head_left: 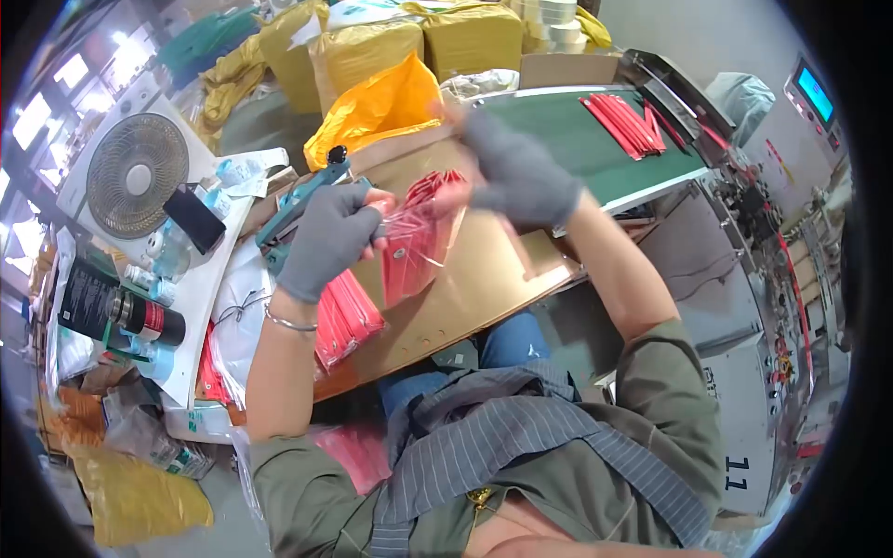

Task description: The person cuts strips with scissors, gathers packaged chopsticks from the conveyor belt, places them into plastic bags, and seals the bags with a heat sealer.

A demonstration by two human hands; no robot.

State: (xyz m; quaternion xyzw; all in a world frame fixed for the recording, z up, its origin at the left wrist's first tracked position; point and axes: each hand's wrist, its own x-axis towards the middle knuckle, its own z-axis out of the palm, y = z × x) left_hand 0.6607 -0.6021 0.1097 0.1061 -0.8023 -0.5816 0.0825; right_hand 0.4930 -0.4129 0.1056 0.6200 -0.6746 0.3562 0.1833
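My left hand, in a grey fingerless glove, is closed on the upper edge of a clear plastic bag with red flat strips inside. The red ends stick up at the bag's mouth. My right hand, gloved the same way and blurred by motion, is at the bag's right side. Its thumb reaches to the red ends, while its fingers are spread upward, apart from the thumb. Below my left hand, a stack of red strips lies on the brown board.
Behind my hands lies an open orange bag. A green conveyor belt at the right carries more red strips. At the left are a fan, a phone and a dark flask. Yellow wrapped bales stand at the back.
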